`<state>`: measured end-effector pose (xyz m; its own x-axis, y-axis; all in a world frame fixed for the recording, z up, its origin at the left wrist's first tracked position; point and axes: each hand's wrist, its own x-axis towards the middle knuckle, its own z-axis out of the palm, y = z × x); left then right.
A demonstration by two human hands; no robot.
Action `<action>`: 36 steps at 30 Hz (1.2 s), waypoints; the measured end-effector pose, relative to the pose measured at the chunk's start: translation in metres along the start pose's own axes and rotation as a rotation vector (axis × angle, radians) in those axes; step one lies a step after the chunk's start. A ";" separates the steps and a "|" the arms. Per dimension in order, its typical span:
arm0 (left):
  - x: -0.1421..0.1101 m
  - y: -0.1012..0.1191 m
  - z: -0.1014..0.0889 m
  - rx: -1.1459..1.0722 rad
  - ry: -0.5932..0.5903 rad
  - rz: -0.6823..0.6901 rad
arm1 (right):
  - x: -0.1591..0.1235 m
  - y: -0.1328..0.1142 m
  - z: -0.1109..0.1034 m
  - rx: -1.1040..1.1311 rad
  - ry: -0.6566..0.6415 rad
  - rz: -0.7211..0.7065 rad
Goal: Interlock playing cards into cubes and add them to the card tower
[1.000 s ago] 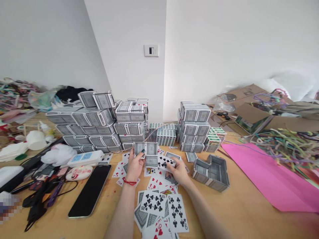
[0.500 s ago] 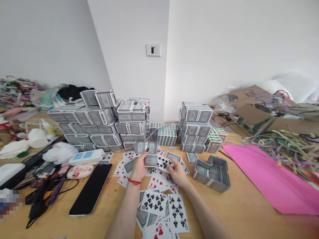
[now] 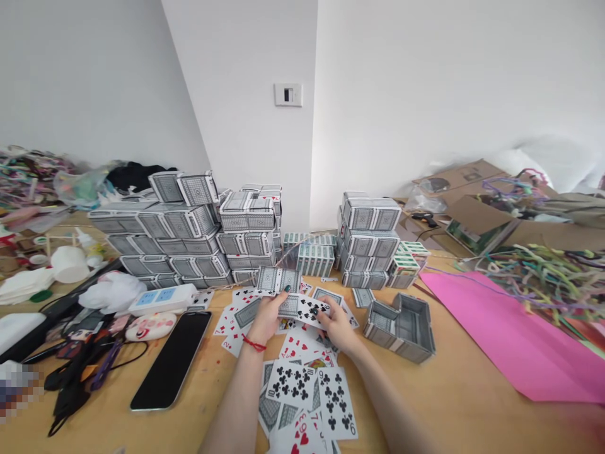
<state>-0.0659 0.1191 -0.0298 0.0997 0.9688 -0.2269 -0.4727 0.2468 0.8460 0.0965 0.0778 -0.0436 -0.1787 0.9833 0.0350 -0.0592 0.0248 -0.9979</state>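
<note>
My left hand (image 3: 267, 320) grips joined grey-backed playing cards (image 3: 271, 279), its thumb pressed on their face. Pinched between my right thumb and fingers is a spade playing card (image 3: 307, 307), which meets the lower flap of the joined cards; my right hand (image 3: 339, 329) is closed on its right end. Beneath both hands lie loose playing cards (image 3: 293, 383), some face up and some back up. Right of my right hand sits an open L-shaped tray of folded cards (image 3: 416, 328).
Stacked card-built blocks stand at the left (image 3: 184, 221) and right (image 3: 371, 217). Card boxes (image 3: 316, 258) sit between them. A phone (image 3: 171, 359) and power strip (image 3: 163, 299) lie left; pink paper (image 3: 510, 340) and a cardboard box (image 3: 491, 221) are at the right.
The joined cards have tilted back, and their upper part now looks flatter. My left thumb has shifted slightly right. My right hand still holds the spade card in nearly the same place.
</note>
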 end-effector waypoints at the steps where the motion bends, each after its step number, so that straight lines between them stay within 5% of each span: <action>1: 0.000 0.000 0.000 0.010 -0.001 -0.010 | 0.000 0.000 0.000 0.007 -0.013 -0.003; 36: -0.004 0.001 0.003 0.089 -0.055 -0.074 | 0.003 0.002 -0.011 -0.072 -0.115 0.024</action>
<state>-0.0640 0.1154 -0.0267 0.1802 0.9471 -0.2654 -0.3829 0.3161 0.8680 0.1071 0.0824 -0.0460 -0.2908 0.9567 0.0129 0.0161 0.0184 -0.9997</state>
